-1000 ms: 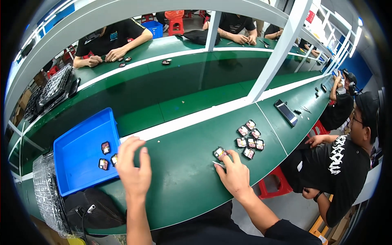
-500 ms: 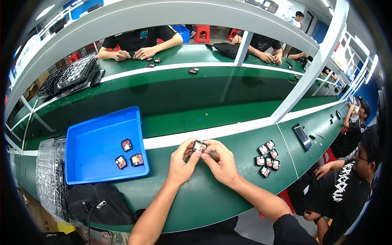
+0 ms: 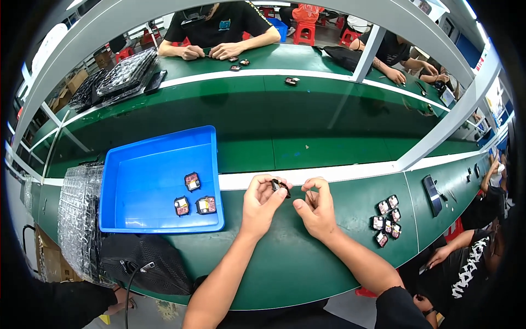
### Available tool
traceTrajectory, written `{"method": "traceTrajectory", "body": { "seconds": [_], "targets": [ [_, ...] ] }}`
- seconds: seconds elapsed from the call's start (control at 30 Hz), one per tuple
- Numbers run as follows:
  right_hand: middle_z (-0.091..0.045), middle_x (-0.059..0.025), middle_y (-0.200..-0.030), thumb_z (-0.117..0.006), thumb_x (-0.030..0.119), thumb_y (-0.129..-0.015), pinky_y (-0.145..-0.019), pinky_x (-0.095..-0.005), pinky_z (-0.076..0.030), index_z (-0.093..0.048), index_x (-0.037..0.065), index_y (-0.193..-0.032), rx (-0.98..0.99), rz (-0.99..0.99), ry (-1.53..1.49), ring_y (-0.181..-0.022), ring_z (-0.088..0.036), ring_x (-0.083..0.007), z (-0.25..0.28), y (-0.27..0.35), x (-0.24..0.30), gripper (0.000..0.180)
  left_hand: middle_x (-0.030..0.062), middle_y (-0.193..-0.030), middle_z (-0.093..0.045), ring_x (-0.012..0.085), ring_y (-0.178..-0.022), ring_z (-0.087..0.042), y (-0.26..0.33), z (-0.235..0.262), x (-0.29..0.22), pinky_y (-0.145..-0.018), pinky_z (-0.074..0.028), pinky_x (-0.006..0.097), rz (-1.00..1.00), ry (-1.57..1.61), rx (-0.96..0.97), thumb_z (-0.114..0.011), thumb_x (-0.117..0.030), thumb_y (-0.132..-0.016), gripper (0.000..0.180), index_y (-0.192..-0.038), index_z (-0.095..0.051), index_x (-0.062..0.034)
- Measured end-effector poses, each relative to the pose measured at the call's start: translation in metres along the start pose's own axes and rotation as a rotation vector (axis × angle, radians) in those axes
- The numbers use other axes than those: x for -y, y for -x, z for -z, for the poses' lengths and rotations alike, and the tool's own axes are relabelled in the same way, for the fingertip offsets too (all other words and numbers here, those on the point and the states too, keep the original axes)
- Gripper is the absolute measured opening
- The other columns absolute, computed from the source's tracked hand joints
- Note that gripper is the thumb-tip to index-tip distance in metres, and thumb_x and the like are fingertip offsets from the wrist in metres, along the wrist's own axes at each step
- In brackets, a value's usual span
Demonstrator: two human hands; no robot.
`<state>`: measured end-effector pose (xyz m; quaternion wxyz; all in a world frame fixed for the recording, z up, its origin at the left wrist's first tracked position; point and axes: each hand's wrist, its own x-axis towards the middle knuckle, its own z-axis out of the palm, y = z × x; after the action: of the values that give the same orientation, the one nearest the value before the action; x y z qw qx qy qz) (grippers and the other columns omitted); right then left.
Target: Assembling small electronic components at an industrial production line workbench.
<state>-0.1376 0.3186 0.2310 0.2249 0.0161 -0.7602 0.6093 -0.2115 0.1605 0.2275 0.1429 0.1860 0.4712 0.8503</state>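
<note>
My left hand [image 3: 259, 207] is closed on a small black-cased electronic module [image 3: 281, 188], held on edge between thumb and fingers above the green bench. To its right, my right hand [image 3: 319, 211] hovers apart from the module, fingers curled and thumb separate, with nothing visible between them. Several similar modules [image 3: 388, 219], with circuit boards showing in black frames, lie grouped on the bench to the right. A blue tray [image 3: 159, 225] at the left holds three more, one of them a module [image 3: 206, 205] near its right wall.
Bubble wrap [image 3: 80, 219] and a black mesh bag [image 3: 143, 263] lie left of my forearms. White rails and a slanted post [image 3: 438, 129] border the bench beyond. A dark rectangular device [image 3: 432, 195] rests far right. Co-workers sit opposite and at right.
My right hand has let go of the module and drawn away to the right. The module, earlier face up in both hands, is now tilted in my left. The view has shifted.
</note>
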Motion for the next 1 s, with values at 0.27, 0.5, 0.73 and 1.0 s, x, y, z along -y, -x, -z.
{"method": "traceTrajectory", "body": {
  "seconds": [0.27,0.5,0.73,1.0],
  "targets": [
    [-0.05,-0.0109,-0.113,-0.068,-0.005,-0.093,-0.064,-0.03,-0.044,-0.052,0.002,-0.116,-0.017,0.137,0.248,-0.074,-0.047,-0.0153,0.0,-0.005,0.002,0.029,0.0136,-0.121,-0.068,0.0216,-0.113,-0.069,0.0,0.0,-0.003,-0.102,-0.055,0.036,0.071,0.092,-0.006,-0.069,-0.006,-0.102,0.033,-0.132,-0.056,0.0021],
    [-0.063,-0.0089,-0.1,-0.069,-0.003,-0.099,-0.066,-0.029,-0.049,-0.065,-0.003,-0.125,-0.01,0.119,0.225,-0.076,-0.058,-0.0133,-0.001,-0.008,0.015,0.026,0.0134,-0.124,-0.068,0.0189,-0.116,-0.066,0.0,-0.001,-0.004,-0.105,-0.053,0.034,0.084,0.062,0.003,-0.071,-0.009,-0.102,0.038,-0.136,-0.056,0.0036],
    [-0.067,-0.0114,-0.091,-0.07,0.001,-0.098,-0.064,-0.0313,-0.051,-0.069,-0.002,-0.129,0.026,0.181,0.426,-0.07,-0.062,-0.0194,0.004,-0.007,0.022,0.032,0.0122,-0.128,-0.064,0.0157,-0.114,-0.063,0.003,0.006,-0.005,-0.101,-0.052,0.031,0.058,0.046,0.01,-0.071,-0.011,-0.102,0.035,-0.133,-0.061,0.0036],
    [-0.07,-0.0132,-0.096,-0.07,0.004,-0.096,-0.069,-0.0427,-0.058,-0.07,0.006,-0.128,0.0,0.146,0.493,-0.08,-0.071,-0.0345,0.01,-0.008,0.022,0.032,0.0106,-0.125,-0.064,0.0149,-0.112,-0.063,0.003,0.003,-0.003,-0.1,-0.052,0.03,0.082,0.045,-0.004,-0.071,-0.007,-0.101,0.037,-0.135,-0.06,0.0043]
  ]
}}
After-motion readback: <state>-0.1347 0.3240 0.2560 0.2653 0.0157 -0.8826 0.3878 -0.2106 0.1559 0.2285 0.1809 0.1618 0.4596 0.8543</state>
